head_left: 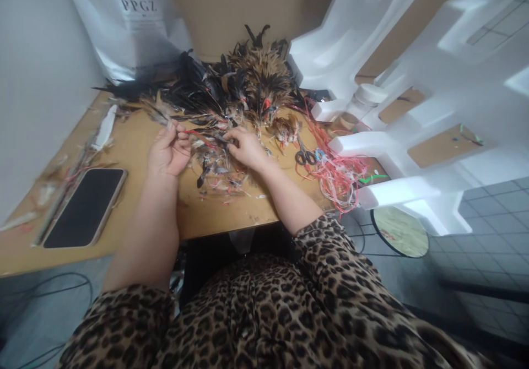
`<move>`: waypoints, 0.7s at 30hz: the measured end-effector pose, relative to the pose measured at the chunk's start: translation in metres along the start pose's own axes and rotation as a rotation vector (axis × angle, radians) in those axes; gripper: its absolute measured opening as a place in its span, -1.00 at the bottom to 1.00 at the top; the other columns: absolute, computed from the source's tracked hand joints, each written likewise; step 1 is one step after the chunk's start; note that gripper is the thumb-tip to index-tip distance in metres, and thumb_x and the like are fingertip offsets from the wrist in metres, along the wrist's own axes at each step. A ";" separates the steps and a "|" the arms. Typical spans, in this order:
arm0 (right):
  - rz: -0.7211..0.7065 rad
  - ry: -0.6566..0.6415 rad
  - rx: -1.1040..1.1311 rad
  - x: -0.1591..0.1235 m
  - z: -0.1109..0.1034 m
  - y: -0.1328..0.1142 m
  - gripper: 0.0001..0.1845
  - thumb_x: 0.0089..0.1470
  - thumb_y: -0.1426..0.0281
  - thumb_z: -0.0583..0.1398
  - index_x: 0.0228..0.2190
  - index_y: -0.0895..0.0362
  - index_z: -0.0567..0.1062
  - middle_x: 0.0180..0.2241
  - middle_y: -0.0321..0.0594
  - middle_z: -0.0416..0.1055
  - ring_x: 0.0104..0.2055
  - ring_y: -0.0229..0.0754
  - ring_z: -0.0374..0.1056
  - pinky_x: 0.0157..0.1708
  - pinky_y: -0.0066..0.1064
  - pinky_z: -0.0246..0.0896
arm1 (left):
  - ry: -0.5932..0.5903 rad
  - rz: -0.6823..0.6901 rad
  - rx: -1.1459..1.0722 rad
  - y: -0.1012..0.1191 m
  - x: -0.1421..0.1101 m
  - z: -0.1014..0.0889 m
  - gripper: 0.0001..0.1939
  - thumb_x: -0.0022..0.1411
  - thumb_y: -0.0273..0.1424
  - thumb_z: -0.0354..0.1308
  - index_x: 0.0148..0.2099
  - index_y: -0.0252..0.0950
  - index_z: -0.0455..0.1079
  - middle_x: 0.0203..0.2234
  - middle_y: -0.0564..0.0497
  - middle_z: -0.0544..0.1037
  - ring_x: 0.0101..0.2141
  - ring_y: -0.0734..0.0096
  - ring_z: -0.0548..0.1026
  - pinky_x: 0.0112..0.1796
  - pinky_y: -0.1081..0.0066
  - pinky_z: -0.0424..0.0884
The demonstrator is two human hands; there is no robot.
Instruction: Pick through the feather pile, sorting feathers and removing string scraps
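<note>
My left hand (169, 150) is closed in a pinch, with a small brown feather bunch (156, 109) sticking out beyond the fingertips. A red string (198, 135) stretches from these fingers toward my right hand (247, 147). That hand is closed above the feather scraps, palm down, with something dark at its fingertips that I cannot make out. Loose feather scraps and trimmings (221, 173) lie on the table under and between the hands. Just beyond them is a big pile of black feathers (194, 85) and brown feather bunches (264, 69), some bound with red at the base.
Black-handled scissors (306, 157) lie right of my right hand, beside tangled pink and white strings (341, 179). White foam pieces (384, 146) and a lidded jar (366, 99) stand at the right. A phone (86, 206) lies at the left; a printed white bag (132, 33) stands behind.
</note>
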State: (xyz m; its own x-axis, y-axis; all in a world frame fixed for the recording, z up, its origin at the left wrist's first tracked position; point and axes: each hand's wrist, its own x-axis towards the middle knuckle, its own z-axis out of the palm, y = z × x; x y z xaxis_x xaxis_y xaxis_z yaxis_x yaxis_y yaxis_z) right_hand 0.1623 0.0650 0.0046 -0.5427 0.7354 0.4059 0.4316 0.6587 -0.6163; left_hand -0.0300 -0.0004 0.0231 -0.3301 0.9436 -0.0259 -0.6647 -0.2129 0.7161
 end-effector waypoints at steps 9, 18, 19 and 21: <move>0.159 -0.191 0.791 0.001 0.009 -0.012 -0.57 -0.02 0.39 0.15 -0.06 0.18 0.34 -0.12 -0.17 0.42 -0.51 -0.47 0.22 -0.46 -0.55 0.23 | -0.058 -0.018 0.072 -0.009 -0.003 0.001 -0.86 0.18 -0.43 0.13 -0.44 -0.26 0.42 -0.54 0.09 0.45 -0.57 0.73 0.37 -0.58 0.76 0.29; 0.252 -0.205 0.986 0.003 0.013 -0.010 -0.71 -0.09 0.28 0.26 -0.35 0.23 0.42 -0.55 -0.34 0.36 -0.56 -0.45 0.19 -0.56 -0.59 0.10 | -0.123 -0.043 0.118 -0.012 -0.001 -0.002 -0.88 0.16 -0.39 0.16 -0.43 -0.25 0.41 -0.55 0.10 0.44 -0.58 0.72 0.38 -0.57 0.72 0.30; 0.263 -0.167 0.964 0.004 0.010 -0.007 -0.70 -0.10 0.26 0.27 -0.38 0.23 0.42 -0.57 -0.36 0.34 -0.58 -0.46 0.16 -0.58 -0.59 0.07 | -0.128 -0.047 0.103 -0.011 -0.001 -0.002 -0.89 0.15 -0.41 0.17 -0.43 -0.26 0.41 -0.55 0.10 0.44 -0.58 0.73 0.37 -0.58 0.73 0.30; 0.281 -0.094 0.913 0.006 0.003 -0.003 -0.68 -0.11 0.22 0.28 -0.41 0.23 0.41 -0.61 -0.39 0.29 -0.61 -0.46 0.11 -0.60 -0.58 0.00 | -0.129 -0.051 0.090 -0.011 0.000 -0.002 -0.91 0.14 -0.43 0.18 -0.43 -0.27 0.41 -0.56 0.10 0.44 -0.59 0.73 0.38 -0.59 0.74 0.30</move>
State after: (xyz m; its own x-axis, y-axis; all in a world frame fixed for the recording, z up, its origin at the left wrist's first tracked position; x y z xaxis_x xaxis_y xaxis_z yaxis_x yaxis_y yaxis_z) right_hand 0.1562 0.0671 0.0068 -0.5776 0.8056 0.1323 -0.1521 0.0531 -0.9869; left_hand -0.0236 0.0011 0.0139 -0.2050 0.9785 0.0223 -0.6140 -0.1463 0.7756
